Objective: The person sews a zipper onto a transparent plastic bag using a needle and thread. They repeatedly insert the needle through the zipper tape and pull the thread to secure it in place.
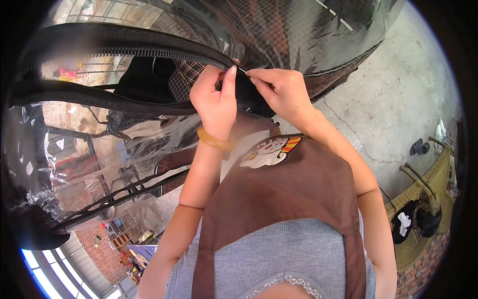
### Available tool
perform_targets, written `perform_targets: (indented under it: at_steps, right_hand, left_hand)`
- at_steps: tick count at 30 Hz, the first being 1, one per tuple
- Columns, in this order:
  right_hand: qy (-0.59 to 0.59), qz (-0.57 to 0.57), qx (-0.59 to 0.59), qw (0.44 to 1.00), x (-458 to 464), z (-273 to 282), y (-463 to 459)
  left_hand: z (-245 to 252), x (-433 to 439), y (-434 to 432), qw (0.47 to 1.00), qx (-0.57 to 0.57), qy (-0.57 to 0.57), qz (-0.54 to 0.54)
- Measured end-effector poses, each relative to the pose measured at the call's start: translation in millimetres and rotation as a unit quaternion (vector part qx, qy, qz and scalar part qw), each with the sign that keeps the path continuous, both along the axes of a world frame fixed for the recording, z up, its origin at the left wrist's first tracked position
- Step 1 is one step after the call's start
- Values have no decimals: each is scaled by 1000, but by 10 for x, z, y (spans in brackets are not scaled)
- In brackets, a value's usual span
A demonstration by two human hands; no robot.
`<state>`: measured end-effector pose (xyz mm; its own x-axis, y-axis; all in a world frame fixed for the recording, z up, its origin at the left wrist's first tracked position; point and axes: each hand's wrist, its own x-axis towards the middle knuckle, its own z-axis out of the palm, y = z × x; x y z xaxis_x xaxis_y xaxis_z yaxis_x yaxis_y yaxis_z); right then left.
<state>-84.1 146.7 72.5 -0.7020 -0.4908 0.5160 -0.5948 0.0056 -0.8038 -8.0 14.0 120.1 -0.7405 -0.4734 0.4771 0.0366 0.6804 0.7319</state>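
Note:
A clear plastic cover [74, 164] with black trim spreads before me, and a long black zipper [145, 52] on it gapes apart toward the left. At the right end of that opening, my left hand [214, 99] pinches the zipper's black fabric edge between thumb and fingers. Just to its right, my right hand [285, 89] grips a small, thin, light-coloured piece [242, 70] at the same edge. Whether this is a zipper pull or something else, I cannot tell. Through the opening, a seat with black-and-red checked fabric [188, 73] shows.
Grey concrete floor [373, 86] with cracks lies to the right. Wicker chairs [414, 194] stand there, with black items and a white cloth on one. Dark slippers [420, 147] lie near them. A brown apron [283, 194] covers my front. Shelving [120, 240] stands at lower left.

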Motion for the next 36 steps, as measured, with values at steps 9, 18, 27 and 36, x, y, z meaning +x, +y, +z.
perform_targets:
  at_steps: [9,18,27,36]
  right_hand:
    - [-35,-30,26,999,61,187,-42]
    - [-126,5,-8,992,149,127,83]
    - [-157,-13,-9,987,242,5,131]
    - [-491,27,-114,863,254,103,104]
  left_hand:
    - [-31,-30,-34,998,-47,13,-35]
    - [46,-1,31,966,259,-22,-20]
    - [121,6,87,905,420,-51,-39]
    - [91,47,412,915,402,-9,-38]
